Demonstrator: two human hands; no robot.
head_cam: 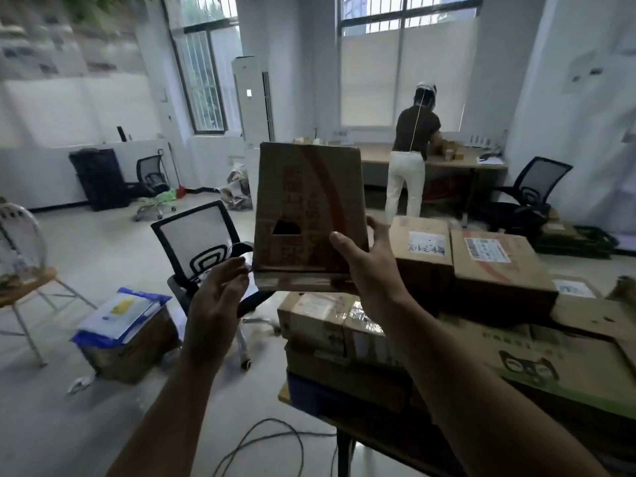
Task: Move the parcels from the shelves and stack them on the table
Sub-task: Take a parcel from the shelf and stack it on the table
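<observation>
Parcel (309,215) of brown cardboard, red printing and a dark cut-out on near face, held upright in mid-air at centre of scene, just above near-left end of stacked parcels (447,263) on table (283,396). Right hand (368,266): gripping lower right corner of parcel, thumb pressed flat on near face, fingers wrapped round right edge toward far side. Left hand (220,297): positioned at lower left corner of parcel, palm turned toward it, fingers loosely curved and spread, closed round nothing; fingertips just beside corner, contact not possible to confirm. Stacked parcels: several layers of taped cartons, two topmost with white labels, right of held parcel. Flat carton (550,370) with cat-face print and green band lying on table at near right. Office chair (199,242) with mesh back standing left of table, behind left hand. Open box (127,332) topped with blue and white papers on floor at left. Cable (268,438) looped on floor, near side. Second person (413,149) standing at far desk (378,156) below window, back turned.
</observation>
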